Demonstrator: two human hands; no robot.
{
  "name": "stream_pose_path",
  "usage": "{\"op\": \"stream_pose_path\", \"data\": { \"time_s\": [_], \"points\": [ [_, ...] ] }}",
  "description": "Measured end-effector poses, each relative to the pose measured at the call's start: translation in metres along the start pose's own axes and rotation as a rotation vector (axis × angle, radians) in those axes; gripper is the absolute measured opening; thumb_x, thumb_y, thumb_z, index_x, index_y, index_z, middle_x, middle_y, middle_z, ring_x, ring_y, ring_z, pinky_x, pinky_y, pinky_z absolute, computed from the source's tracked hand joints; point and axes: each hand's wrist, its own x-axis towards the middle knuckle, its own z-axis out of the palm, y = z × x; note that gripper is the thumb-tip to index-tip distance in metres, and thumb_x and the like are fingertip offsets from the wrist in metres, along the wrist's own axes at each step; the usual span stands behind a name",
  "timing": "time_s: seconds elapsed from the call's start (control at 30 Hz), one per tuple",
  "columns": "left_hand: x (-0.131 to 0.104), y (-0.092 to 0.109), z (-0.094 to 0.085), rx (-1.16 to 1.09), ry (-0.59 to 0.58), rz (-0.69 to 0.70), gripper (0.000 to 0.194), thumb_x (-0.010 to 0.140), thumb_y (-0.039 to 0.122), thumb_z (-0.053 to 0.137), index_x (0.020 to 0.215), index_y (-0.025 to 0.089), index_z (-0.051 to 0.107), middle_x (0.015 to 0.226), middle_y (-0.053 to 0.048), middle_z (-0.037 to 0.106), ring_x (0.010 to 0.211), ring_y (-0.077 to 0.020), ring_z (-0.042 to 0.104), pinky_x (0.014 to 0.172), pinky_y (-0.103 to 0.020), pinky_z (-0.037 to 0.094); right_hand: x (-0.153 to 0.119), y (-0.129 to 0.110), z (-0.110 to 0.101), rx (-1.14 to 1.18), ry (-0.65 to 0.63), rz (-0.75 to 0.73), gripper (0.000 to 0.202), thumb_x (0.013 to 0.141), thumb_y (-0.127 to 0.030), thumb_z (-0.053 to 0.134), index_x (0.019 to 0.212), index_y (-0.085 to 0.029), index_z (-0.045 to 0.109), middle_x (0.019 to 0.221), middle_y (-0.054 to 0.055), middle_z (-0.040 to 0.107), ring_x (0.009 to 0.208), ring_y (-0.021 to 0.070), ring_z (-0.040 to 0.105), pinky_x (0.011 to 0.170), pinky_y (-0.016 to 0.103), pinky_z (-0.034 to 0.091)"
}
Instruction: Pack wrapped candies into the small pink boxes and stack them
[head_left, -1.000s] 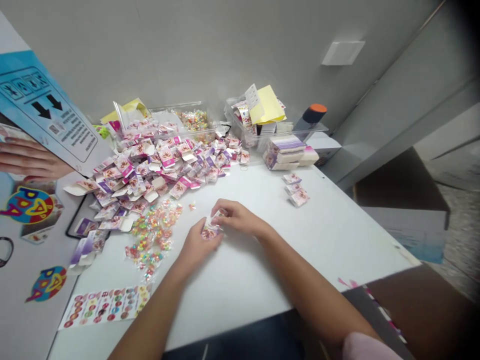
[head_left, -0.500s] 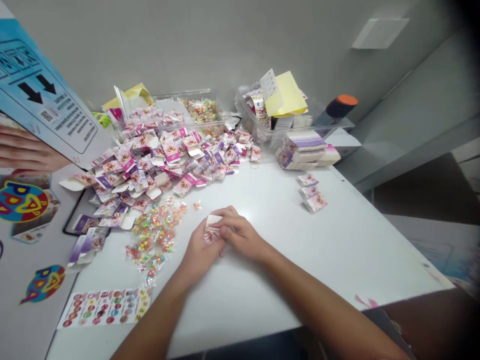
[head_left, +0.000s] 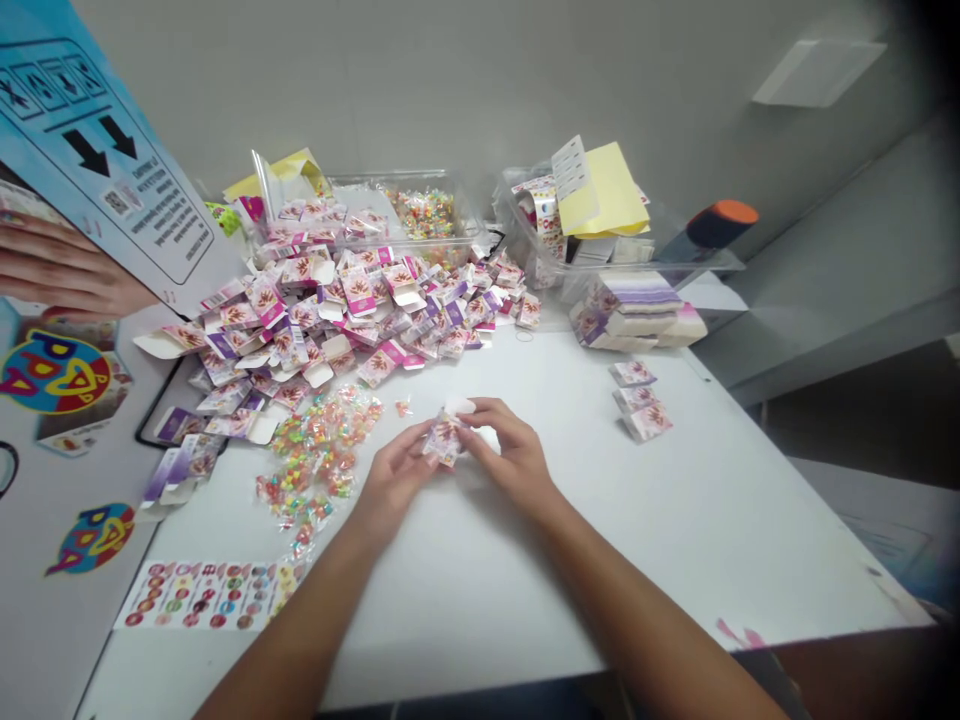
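Between both hands, above the white table (head_left: 480, 590), is a small printed cardboard box (head_left: 445, 440) with a white flap showing at its top. My left hand (head_left: 394, 480) grips its left side, thumb at the lower edge. My right hand (head_left: 514, 450) pinches its upper right side with thumb and fingers. What lies inside the box is hidden. Left of my left hand lies a pile of small clear bags of coloured beads (head_left: 330, 450). One single bead bag (head_left: 403, 408) sits just beyond the hands.
A large heap of printed boxes (head_left: 360, 290) covers the back left. Behind stand a clear tub of beads (head_left: 424, 215) and a bin with yellow paper (head_left: 604, 195). Stacked flat cartons (head_left: 630, 305) and several small boxes (head_left: 643, 412) are at right. A sticker sheet (head_left: 202, 597) lies front left.
My right hand has shifted from covering the small box to its right side, fingers now further apart from the left hand. The box is raised and more visible. The view has turned slightly left.
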Motion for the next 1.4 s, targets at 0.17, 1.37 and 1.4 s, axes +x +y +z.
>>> {"op": "stream_pose_path", "data": {
  "time_s": [0.17, 1.37, 1.4],
  "points": [
    [0.000, 0.002, -0.005, 0.207, -0.028, 0.008, 0.050, 0.083, 0.027, 0.072, 0.131, 0.018, 0.060, 0.126, -0.012, 0.067, 0.095, -0.0226, 0.070, 0.091, -0.038, 0.054, 0.004, 0.002, -0.006, 0.348, -0.028, 0.177, 0.012, 0.082, -0.032, 0.076, 0.091, -0.024, 0.074, 0.110, 0.007, 0.065, 0.102, 0.0214, 0.063, 0.089, 0.039, 0.051],
    [-0.003, 0.005, 0.002, -0.116, 0.102, -0.306, 0.073, 0.086, 0.080, 0.024, 0.110, 0.018, 0.055, 0.073, -0.003, 0.059, 0.058, -0.0162, 0.059, 0.037, -0.020, 0.038, -0.011, -0.011, 0.025, -0.201, -0.269, -0.113, 0.009, 0.096, -0.027, 0.053, 0.098, -0.022, 0.061, 0.086, 0.005, 0.061, 0.081, 0.0199, 0.057, 0.077, 0.038, 0.048],
    [-0.003, 0.005, 0.003, -0.097, 0.096, -0.316, 0.074, 0.085, 0.081, 0.026, 0.110, 0.018, 0.055, 0.071, -0.002, 0.058, 0.056, -0.0163, 0.059, 0.037, -0.020, 0.038, -0.010, -0.012, 0.025, -0.190, -0.268, -0.115, 0.013, 0.096, -0.028, 0.053, 0.091, -0.022, 0.063, 0.082, 0.004, 0.060, 0.079, 0.0199, 0.057, 0.075, 0.037, 0.048]
  ]
}}
